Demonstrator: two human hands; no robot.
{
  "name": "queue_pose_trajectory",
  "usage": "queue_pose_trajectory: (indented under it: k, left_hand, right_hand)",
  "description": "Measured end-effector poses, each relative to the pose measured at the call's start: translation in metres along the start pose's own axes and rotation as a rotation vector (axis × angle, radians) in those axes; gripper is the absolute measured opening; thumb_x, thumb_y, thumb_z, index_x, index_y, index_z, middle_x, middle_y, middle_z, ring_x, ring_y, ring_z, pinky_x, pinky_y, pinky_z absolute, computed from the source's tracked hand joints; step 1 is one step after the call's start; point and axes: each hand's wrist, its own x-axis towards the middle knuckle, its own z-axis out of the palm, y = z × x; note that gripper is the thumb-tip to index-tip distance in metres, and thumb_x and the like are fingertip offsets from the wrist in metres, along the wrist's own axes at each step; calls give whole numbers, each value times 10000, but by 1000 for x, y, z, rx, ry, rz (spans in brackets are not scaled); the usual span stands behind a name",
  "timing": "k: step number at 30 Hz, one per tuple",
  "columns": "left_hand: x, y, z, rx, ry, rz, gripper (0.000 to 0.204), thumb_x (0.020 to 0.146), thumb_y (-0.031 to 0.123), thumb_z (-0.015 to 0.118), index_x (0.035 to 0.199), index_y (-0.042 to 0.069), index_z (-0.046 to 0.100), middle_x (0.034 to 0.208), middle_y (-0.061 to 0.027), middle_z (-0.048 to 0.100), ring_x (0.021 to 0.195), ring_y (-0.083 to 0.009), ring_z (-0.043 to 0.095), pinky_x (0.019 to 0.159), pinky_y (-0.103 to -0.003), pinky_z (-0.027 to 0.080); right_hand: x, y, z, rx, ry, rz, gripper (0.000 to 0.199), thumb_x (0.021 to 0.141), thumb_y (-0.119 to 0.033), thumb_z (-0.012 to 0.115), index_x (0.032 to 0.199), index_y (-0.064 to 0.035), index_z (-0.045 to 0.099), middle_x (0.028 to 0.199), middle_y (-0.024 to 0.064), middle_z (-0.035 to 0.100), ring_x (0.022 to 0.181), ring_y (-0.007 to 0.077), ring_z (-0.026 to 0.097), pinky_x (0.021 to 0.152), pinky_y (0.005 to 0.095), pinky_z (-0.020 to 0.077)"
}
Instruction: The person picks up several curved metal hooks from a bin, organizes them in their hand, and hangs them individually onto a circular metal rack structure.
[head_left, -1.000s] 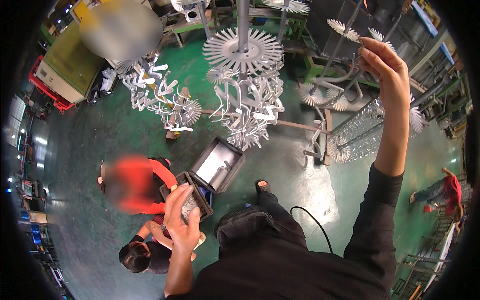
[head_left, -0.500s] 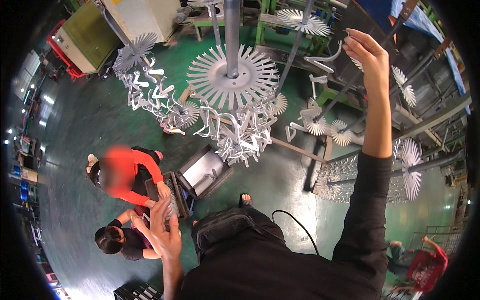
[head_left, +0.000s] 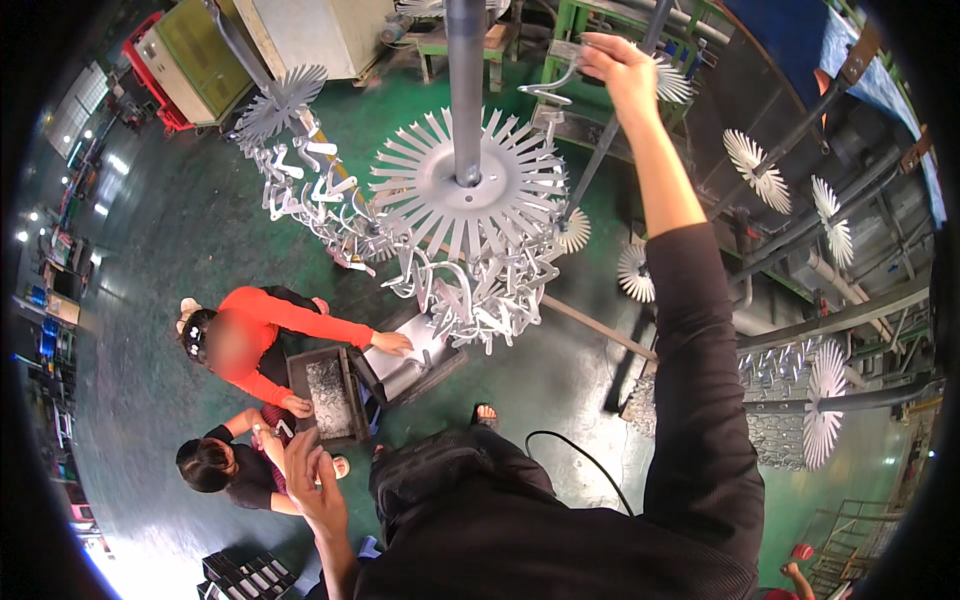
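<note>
My right hand (head_left: 622, 72) is raised at the upper right, its fingers pinched on the end of a bent silver metal piece (head_left: 548, 92). More such pieces seem to hang below it, partly hidden behind a slotted metal wheel (head_left: 410, 190). This wheel sits on a grey upright pole (head_left: 467, 80) in front of me, with a cluster of bent metal pieces (head_left: 490, 290) hanging under it. At the lower left my left hand (head_left: 318, 490) is lifted with its fingers loosely bent and apart, and I see nothing in it.
Two people crouch at the left; one in a red top (head_left: 300, 320) reaches into a dark bin (head_left: 325, 362) and a tilted tray (head_left: 445, 368). Another loaded pole (head_left: 240, 50) stands at the upper left. Poles with wheels (head_left: 826, 390) line the right. A black crate (head_left: 240, 575) is at lower left.
My right hand has swung left toward the central pole, carrying the bent metal piece. My left hand has dropped slightly. The red-sleeved person has stretched an arm over to the tray.
</note>
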Motion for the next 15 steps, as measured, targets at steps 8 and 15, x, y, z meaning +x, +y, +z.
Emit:
queue_pose_trajectory:
  k: [8, 15]
  left_hand:
    - [2, -1, 12, 25, 37, -25, 274, 879, 2, 497, 1143, -60, 536, 1177, -150, 481, 1023, -187, 527, 825, -279, 466]
    - [6, -2, 21, 78, 38, -35, 284, 871, -10, 500, 1149, -45, 541, 1186, -151, 481, 1009, -184, 531, 814, -276, 468]
  right_hand:
    - [8, 47, 57, 170, -166, 139, 179, 798, -9, 633, 974, 19, 652, 839, 91, 668, 718, 164, 664, 640, 251, 542]
    - [-1, 68, 76, 273, -406, 271, 204, 810, -48, 645, 1000, 24, 637, 878, 89, 662, 777, 153, 652, 722, 255, 529]
